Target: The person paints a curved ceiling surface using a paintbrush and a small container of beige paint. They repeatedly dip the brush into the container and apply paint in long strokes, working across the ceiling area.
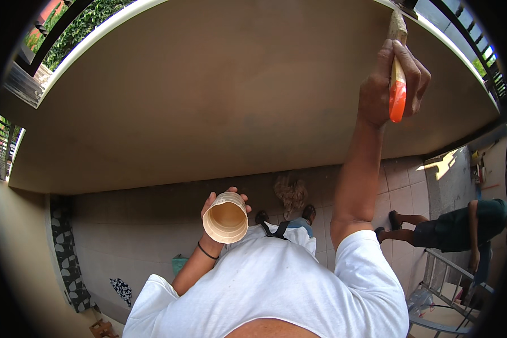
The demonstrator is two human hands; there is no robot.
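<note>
My left hand (213, 203) holds an open pale, ribbed container (225, 228) low at centre, with some cream-tan content inside. My right hand (377, 90) is raised at upper right, closed round a paintbrush (397, 101) with a wooden, orange-ended handle. The brush head points up at the top edge of the beige wall (236, 96), by the white ledge (450, 35) and the foot of a black railing (490, 62); whether it touches cannot be made out.
Another person (462, 225) in dark clothes stands at right beside an aluminium ladder (445, 276). A crumpled brown bundle (289, 191) lies on the tiled floor (124, 242) near my feet. More railing (50, 34) and greenery show at upper left.
</note>
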